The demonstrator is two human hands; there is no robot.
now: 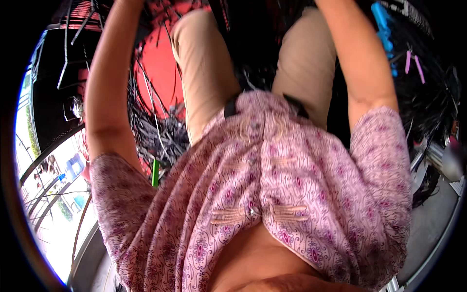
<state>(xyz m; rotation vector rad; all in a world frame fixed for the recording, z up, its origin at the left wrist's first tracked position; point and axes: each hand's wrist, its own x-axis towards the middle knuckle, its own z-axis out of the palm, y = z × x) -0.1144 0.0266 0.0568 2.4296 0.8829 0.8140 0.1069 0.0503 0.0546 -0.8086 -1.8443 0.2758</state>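
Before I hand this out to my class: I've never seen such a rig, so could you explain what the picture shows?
No robot here, just a person with bare hands. A wide fisheye camera on their head looks down, so edges bend. You see a patterned top, beige trousers, and the left forearm and right forearm reaching past the upper edge. Thin black strips lie tangled beside a red surface; a green strip shows nearby. Both hands are out of frame, so what the fingers hold can't be told.

Pink-and-purple patterned shirt (pixel 260 180), short sleeves (pixel 382 151), tan cord trim (pixel 288 212), beige trousers (pixel 206 63)
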